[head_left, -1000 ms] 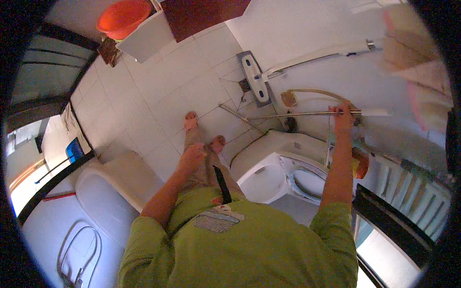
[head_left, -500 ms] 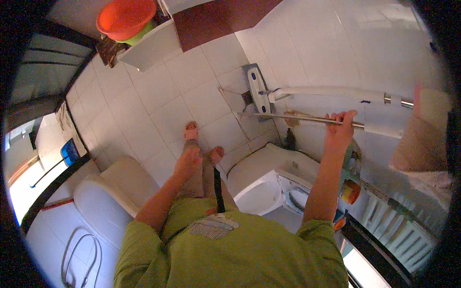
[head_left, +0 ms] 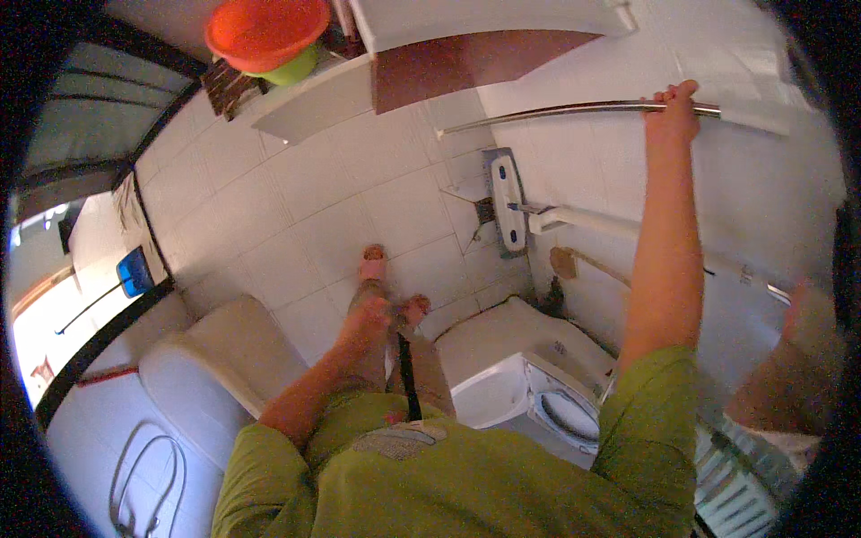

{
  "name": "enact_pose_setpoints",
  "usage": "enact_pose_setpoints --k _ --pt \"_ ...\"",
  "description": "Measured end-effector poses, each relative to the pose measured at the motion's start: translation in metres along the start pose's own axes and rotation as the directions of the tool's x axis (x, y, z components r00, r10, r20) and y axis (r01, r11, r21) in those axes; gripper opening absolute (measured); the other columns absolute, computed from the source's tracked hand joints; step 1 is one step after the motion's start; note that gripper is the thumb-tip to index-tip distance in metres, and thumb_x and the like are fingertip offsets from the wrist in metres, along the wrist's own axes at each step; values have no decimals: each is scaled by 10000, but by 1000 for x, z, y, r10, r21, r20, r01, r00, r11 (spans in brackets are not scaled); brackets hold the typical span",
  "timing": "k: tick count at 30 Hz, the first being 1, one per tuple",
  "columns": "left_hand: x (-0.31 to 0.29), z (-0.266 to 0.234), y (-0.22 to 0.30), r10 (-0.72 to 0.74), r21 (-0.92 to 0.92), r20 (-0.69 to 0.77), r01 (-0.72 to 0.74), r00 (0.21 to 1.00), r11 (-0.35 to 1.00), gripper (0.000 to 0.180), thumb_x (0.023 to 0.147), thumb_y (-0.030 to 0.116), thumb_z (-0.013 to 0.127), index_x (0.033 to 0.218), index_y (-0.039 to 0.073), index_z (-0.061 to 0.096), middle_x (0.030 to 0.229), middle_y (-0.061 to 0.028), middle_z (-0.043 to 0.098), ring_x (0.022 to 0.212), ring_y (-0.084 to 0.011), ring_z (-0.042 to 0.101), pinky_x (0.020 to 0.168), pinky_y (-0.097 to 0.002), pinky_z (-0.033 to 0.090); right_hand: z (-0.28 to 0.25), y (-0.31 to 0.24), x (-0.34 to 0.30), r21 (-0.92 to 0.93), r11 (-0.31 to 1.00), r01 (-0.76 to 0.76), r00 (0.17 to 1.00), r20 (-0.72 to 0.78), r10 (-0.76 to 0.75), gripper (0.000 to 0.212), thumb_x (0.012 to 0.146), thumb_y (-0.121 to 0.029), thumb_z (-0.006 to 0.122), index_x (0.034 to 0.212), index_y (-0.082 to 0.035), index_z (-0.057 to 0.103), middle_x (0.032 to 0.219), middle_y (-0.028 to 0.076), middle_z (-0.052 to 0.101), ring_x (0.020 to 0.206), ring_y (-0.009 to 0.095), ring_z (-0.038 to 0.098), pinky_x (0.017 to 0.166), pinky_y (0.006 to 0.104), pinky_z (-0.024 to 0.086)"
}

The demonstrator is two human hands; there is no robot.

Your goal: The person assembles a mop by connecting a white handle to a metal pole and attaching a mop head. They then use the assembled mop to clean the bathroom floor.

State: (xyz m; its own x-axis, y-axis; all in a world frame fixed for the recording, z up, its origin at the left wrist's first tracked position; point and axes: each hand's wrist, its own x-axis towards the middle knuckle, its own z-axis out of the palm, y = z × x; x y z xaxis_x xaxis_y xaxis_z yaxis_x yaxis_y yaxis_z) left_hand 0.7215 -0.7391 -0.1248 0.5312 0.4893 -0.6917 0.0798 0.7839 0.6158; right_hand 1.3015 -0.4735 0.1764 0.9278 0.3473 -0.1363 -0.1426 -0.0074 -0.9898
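Observation:
My right hand (head_left: 673, 112) is raised at the upper right, its fingers closed around a shiny metal pole (head_left: 574, 109). The pole runs almost level in front of the pale tiled wall, with a thin tip at its left end and a white sleeve at its right. My left hand (head_left: 366, 321) hangs low in front of my legs with its fingers curled in; what it holds, if anything, is hidden. Below the pole, a flat mop (head_left: 508, 202) with a white handle leans in the corner. Beside it is a brush (head_left: 563, 262) with a long light handle.
A red basin (head_left: 267, 34) rests on a green one at the top left, beside a dark red panel (head_left: 475, 67). A white fixture (head_left: 489, 394) with an oval opening stands before me. At left are a tub (head_left: 193, 359), a hose (head_left: 121, 475) and a blue-headed tool (head_left: 134, 273).
My right hand has lifted the pole upward and away from the flat mop, clear of the mop's handle. My left hand stays low. The view has shifted slightly.

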Motion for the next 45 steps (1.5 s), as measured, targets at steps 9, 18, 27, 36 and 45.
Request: enact_pose_setpoints --k 9,18,27,36,45 --pt "-22 38 96 140 932 95 -137 986 337 339 842 241 450 1108 32 477 1035 -152 540 968 -295 510 816 -377 422 21 15 72 -10 995 -99 995 3 99 546 792 -395 566 1146 -32 362 1151 124 387 1034 243 405 903 451 303" --pt "6 91 39 84 864 54 -89 995 496 279 831 229 507 1057 66 514 1003 -105 556 882 -274 546 683 -355 475 -54 97 85 -428 830 356 889 428 -161 552 781 -356 588 1155 -24 353 1153 134 371 1045 237 385 890 388 304" --pt "59 110 -47 -61 648 19 34 998 761 280 810 141 522 1076 67 479 952 -151 570 840 -324 568 706 -390 468 -247 439 -190 -421 626 -657 578 253 776 228 799 -291 545 836 -68 521 752 48 486 664 152 472 579 299 401" --pt "109 99 -83 -69 763 75 -12 995 647 281 790 93 569 1060 84 490 910 -107 599 817 -229 603 672 -324 486 -428 691 -329 -871 10 491 823 467 324 409 726 -256 616 1058 -33 534 1036 172 549 970 302 512 825 389 418" --pt "148 104 -45 -133 773 126 -13 983 634 300 753 25 605 1038 43 511 942 -115 587 852 -212 601 741 -295 483 -331 755 -194 -970 85 -226 849 -154 505 910 660 -387 657 1313 21 173 1259 230 355 1085 351 443 910 401 376"
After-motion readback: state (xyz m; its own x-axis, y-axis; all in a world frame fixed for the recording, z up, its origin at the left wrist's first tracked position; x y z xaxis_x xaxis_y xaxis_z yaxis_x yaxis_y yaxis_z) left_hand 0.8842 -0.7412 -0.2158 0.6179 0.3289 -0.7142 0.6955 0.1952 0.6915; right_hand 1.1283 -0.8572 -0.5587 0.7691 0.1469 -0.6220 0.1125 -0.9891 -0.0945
